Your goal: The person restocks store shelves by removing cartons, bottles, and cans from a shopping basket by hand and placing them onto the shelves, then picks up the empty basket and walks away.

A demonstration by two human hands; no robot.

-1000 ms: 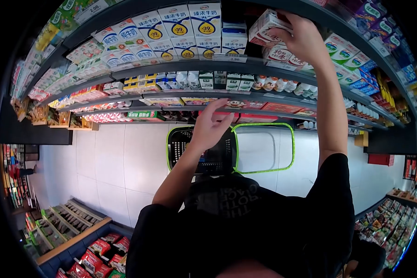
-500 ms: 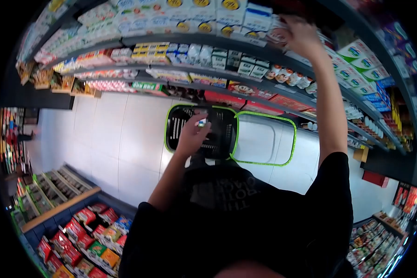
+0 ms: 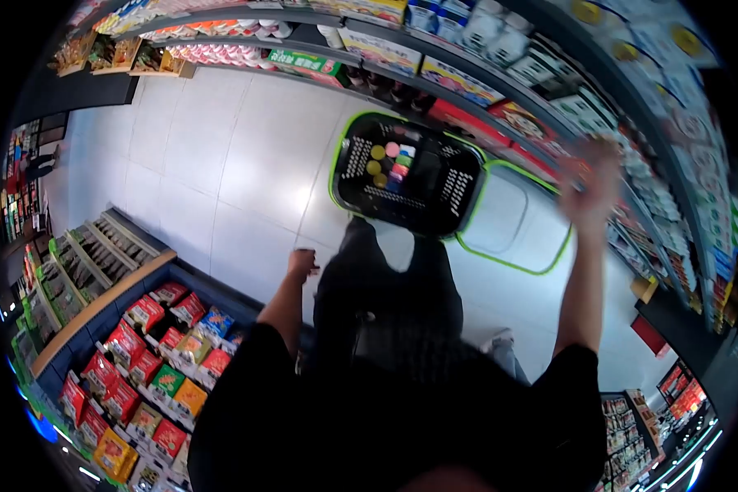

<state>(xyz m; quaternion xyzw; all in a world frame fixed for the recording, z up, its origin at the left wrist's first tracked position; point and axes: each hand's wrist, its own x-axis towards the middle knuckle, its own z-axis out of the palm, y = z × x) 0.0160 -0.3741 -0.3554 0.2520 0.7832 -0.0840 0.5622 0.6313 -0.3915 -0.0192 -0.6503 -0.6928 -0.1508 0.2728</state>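
Note:
My left hand (image 3: pixel 305 262) hangs low beside my left leg, over the floor. Its fingers are curled in and nothing shows in them. Up at the right, my right hand (image 3: pixel 590 180) is in front of the shelves, smeared by motion, so its fingers and anything in them cannot be made out. A black shopping basket (image 3: pixel 471 209) with a green rim lies on the floor ahead of my legs. Inside it are several small containers (image 3: pixel 376 167) with yellow and pink tops, grouped at the left. A green-edged loop (image 3: pixel 541 271) extends from its right side.
Shelves of boxed and bottled goods (image 3: pixel 381 51) run along the far side and curve down the right. A bin of red, yellow and green snack packets (image 3: pixel 123 340) stands at the lower left. Pale tiled floor (image 3: pixel 262 139) lies between. Another person (image 3: pixel 41 164) is far left.
The view has turned and dropped toward the floor. My right hand has come down from the upper shelf. The left has drawn back from over the basket to my side, uncovering the containers.

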